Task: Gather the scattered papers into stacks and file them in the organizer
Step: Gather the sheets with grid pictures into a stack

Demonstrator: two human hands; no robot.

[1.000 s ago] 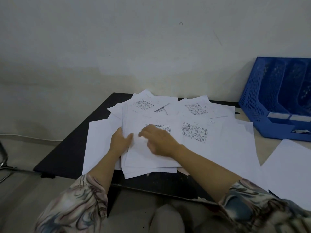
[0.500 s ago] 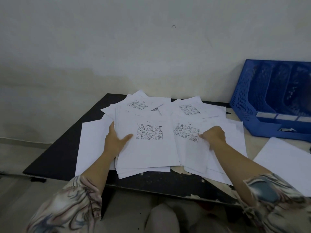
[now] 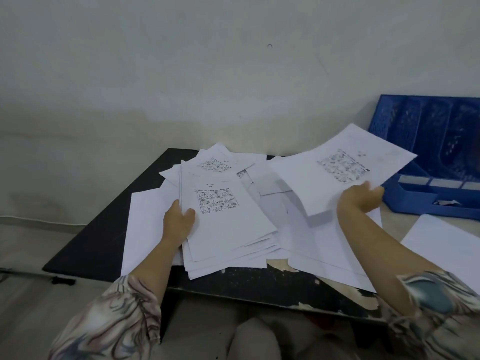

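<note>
White papers lie scattered over a low black table [image 3: 109, 229]. A rough stack of papers [image 3: 228, 229], topped by a sheet with a printed comic grid, sits left of centre. My left hand [image 3: 179, 222] grips its left edge, thumb on top. My right hand [image 3: 359, 197] holds a lifted sheet [image 3: 337, 172] by its near edge, raised and tilted above the loose papers [image 3: 324, 245] on the right. More printed sheets [image 3: 218, 162] lie at the back. The blue organizer [image 3: 426, 162] stands at the far right against the wall.
A separate white sheet [image 3: 446, 248] lies at the right edge, in front of the organizer. A blank sheet [image 3: 145, 229] lies left of the stack. The wall runs close behind the table. The table's front edge is chipped. My knee shows below it.
My right hand has lifted a printed sheet off the right-hand papers and swung it up toward the right. The left hand stays on the stack's left edge.
</note>
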